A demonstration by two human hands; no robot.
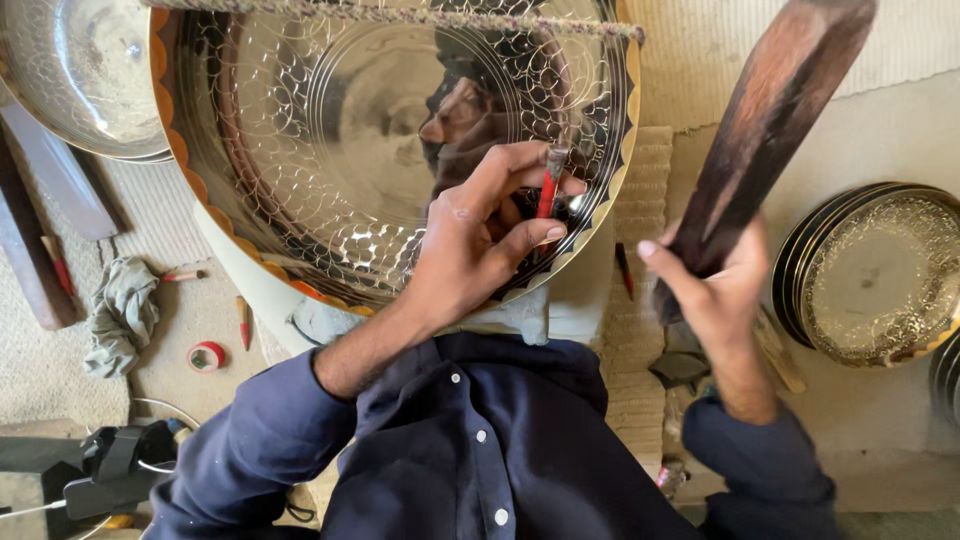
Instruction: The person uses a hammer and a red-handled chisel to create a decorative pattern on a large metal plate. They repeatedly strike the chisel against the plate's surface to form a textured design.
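A large shiny engraved metal tray with a scalloped orange rim lies in front of me, resting on my lap. My left hand grips a short red-banded chisel, its tip set on the tray near the right rim. My right hand is closed around the handle of a dark wooden mallet, raised to the right of the tray, clear of the chisel.
A stack of engraved plates lies at right. Another shiny tray sits at top left. A grey rag, red tape roll, spare chisels and wooden bars lie on the left floor mat.
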